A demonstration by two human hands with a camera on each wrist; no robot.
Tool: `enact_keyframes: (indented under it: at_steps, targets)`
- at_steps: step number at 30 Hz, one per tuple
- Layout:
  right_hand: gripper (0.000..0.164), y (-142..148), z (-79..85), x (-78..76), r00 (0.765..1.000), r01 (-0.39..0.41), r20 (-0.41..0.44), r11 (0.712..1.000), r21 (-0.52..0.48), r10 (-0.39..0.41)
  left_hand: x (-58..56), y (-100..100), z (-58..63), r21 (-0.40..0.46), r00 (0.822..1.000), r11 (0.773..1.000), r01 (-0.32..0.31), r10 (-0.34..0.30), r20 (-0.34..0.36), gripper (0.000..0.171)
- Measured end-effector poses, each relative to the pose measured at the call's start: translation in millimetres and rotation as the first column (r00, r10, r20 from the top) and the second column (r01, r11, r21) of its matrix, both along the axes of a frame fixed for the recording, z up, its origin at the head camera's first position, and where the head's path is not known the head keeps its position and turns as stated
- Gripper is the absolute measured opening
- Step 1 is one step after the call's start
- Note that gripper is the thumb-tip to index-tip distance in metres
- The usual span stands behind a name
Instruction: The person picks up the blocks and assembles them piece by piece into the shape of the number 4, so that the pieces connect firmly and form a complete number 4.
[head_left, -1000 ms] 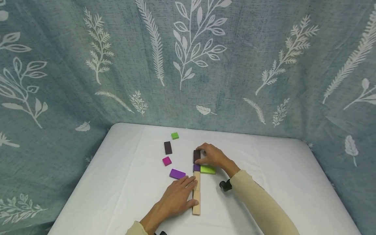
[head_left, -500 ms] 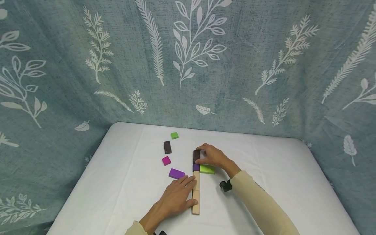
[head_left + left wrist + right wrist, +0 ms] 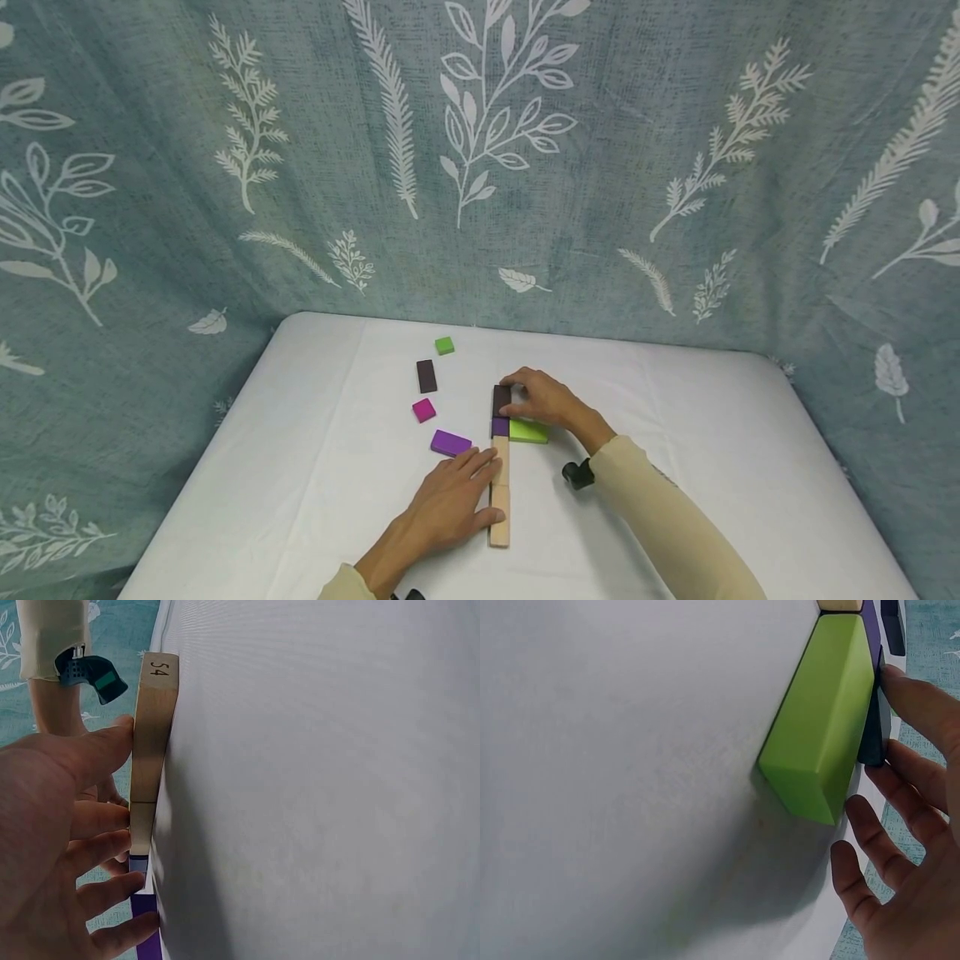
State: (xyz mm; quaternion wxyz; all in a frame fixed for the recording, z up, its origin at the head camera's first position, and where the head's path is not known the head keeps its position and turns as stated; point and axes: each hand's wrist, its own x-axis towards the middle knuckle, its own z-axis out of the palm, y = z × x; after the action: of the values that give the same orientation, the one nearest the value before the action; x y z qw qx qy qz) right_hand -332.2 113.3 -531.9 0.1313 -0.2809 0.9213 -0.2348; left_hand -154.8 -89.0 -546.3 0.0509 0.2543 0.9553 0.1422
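Head view, left to right: what lies on the table [image 3: 337, 467]?

First a magenta block [image 3: 423, 410], a loose dark block [image 3: 426, 377], a green block [image 3: 444, 345] and a long purple block [image 3: 450, 442], all clear of the row [image 3: 503, 495].

State of the left hand [image 3: 452, 498]?

Fingers extended, no grip. Fingertips rest on the far wooden block [image 3: 504, 447], the thumb on the near wooden block [image 3: 499, 535].

What completes the row?

Beyond the wooden pair, a small purple block [image 3: 500, 427], then the dark end block [image 3: 501, 394]. A lime block [image 3: 529, 432] lies crosswise at the right, against the small purple block.

Right hand [image 3: 546, 398]?

It pinches the dark end block, thumb toward the near end, a finger at the far end.

How is the step done well?

It looks like alignment. Steady the wooden blocks with flat fingertips; ease the dark end block straight toward the small purple block. Excess force could buckle the row; low knuckles could knock the lime block askew.
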Motion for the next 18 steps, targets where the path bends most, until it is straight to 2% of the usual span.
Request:
enact_keyframes:
  at_steps: [8, 18]
  targets:
    - [0.052, 1.1, 2.2, 1.5, 1.000, -0.017, -0.008, 1.000, 0.007, 0.017, -0.8, -0.7, -0.8, 0.011, 1.000, 1.000, -0.004, 0.004, 0.002, 0.070]
    - [0.053, 0.6, -0.2, 3.4, 1.000, 0.013, 0.012, 1.000, 0.007, -0.013, 0.1, -0.3, -0.5, 0.020, 1.000, 1.000, -0.005, 0.005, 0.011, 0.069]
